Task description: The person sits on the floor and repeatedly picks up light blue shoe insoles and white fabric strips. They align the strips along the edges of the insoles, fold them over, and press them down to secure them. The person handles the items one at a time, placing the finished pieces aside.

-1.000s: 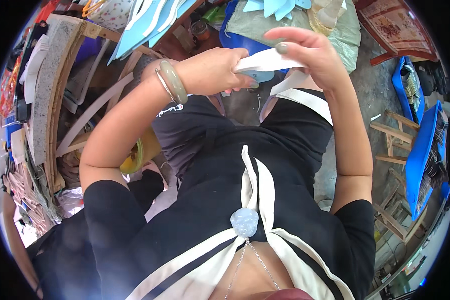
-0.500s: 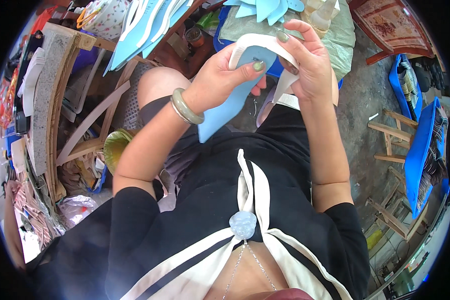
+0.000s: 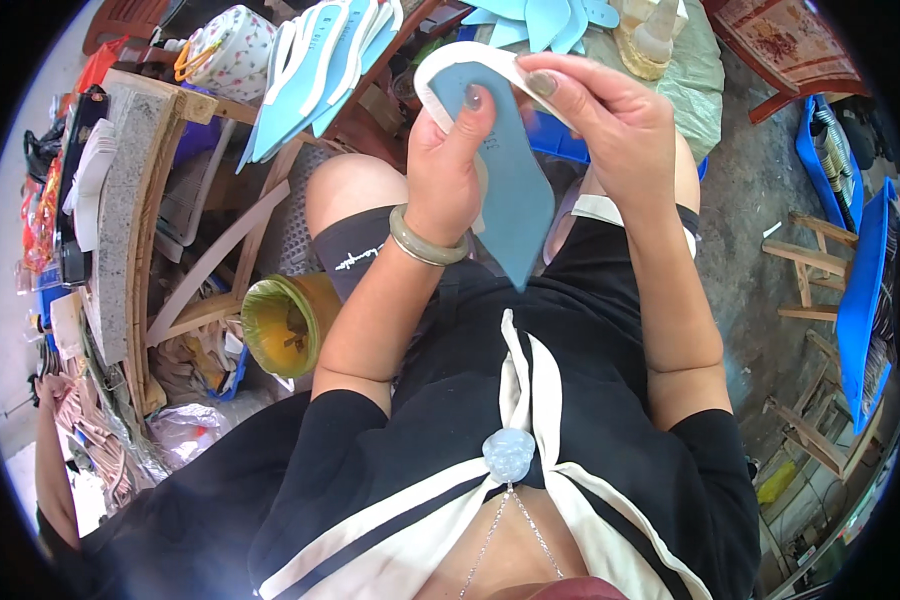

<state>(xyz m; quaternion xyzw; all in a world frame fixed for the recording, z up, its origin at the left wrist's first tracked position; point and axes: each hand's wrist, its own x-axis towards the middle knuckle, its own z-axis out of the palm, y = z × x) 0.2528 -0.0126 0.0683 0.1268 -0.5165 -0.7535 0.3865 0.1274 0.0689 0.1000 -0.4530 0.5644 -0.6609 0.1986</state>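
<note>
My left hand [image 3: 444,170] is closed on a light blue, pointed insole [image 3: 518,205], thumb flat on its face near the rounded end. The insole's tip points down toward my lap. A white strip [image 3: 462,52] curves around the rounded end along its edge. At the upper right of that end, my right hand [image 3: 622,128] pinches the strip between thumb and forefinger. The fingers of my left hand behind the insole are mostly hidden.
Blue insoles with white edging [image 3: 315,75] lie stacked at upper left; plain blue pieces [image 3: 545,22] lie ahead beside a clear bottle [image 3: 656,38]. A yellow bin [image 3: 315,310] stands left of my leg. Wooden stools [image 3: 810,258] and blue trays [image 3: 867,320] are at right. Another person's arm [image 3: 58,460] shows far left.
The insole has turned in my left hand: its tip has swung from the lower left to the lower right. My right hand has shifted along the strip, still pinching it.
</note>
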